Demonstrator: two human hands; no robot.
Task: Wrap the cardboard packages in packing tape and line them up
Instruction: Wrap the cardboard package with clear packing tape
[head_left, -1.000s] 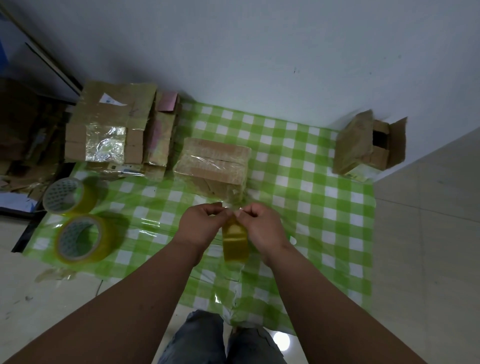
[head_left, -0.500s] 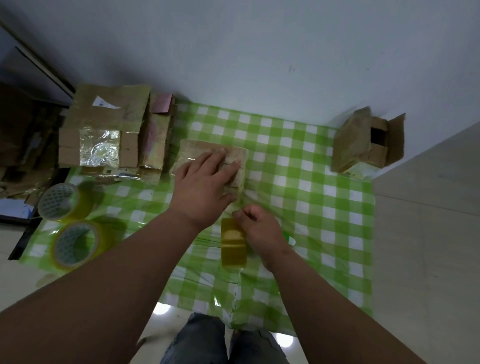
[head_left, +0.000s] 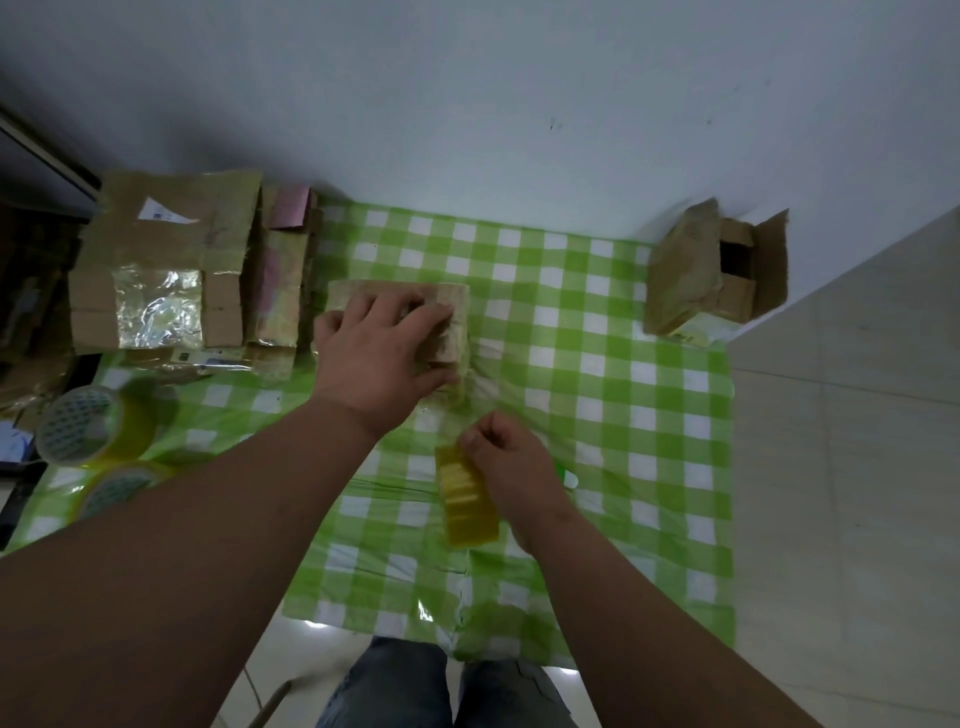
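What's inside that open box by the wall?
The open box shows only a dark hole between its flaps. Whatever is inside is hidden in shadow, so its contents cannot be seen.

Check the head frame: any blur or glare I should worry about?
Head view: right hand and its tape roll are motion-blurred; left hand on the package is sharper. Glare patches on the taped box and the floor. Wide-angle bending at the edges.

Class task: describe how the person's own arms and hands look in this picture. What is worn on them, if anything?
Both arms are bare along all that shows, with no sleeves in view. The left hand and right hand wear no gloves, and no rings, watch or wristbands can be seen. Below, blue jeans cover the legs.
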